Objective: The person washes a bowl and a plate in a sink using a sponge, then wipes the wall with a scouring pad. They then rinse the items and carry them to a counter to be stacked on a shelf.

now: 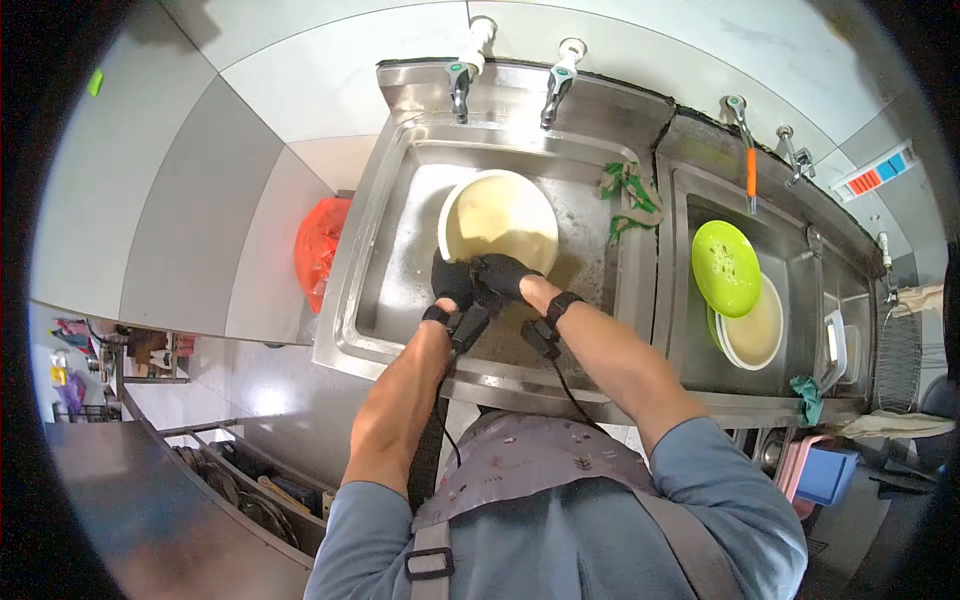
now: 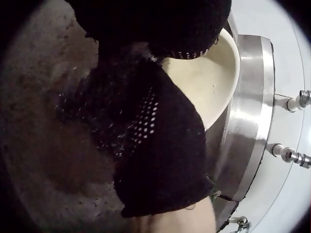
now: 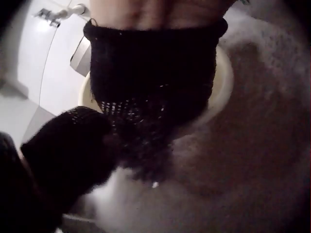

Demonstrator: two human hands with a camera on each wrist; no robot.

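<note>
The left hand (image 1: pixel 452 283) and right hand (image 1: pixel 507 277), both in black gloves, are close together over the steel sink (image 1: pixel 392 305), each grip clamped on a dark, ragged bundle (image 1: pixel 487 291) between them; the separate fingers cannot be made out. The round cream basin (image 1: pixel 548 215) lies just beyond both grips, with pale liquid inside. Beyond it, two taps (image 1: pixel 459 92) (image 1: pixel 556 90) reach over the sink. Right of the grips, a green-and-white cloth (image 1: pixel 630 190) lies near the sink's edge; farther right, a lime-green strainer (image 1: pixel 727 268) leans on a white bowl (image 1: pixel 773 345).
</note>
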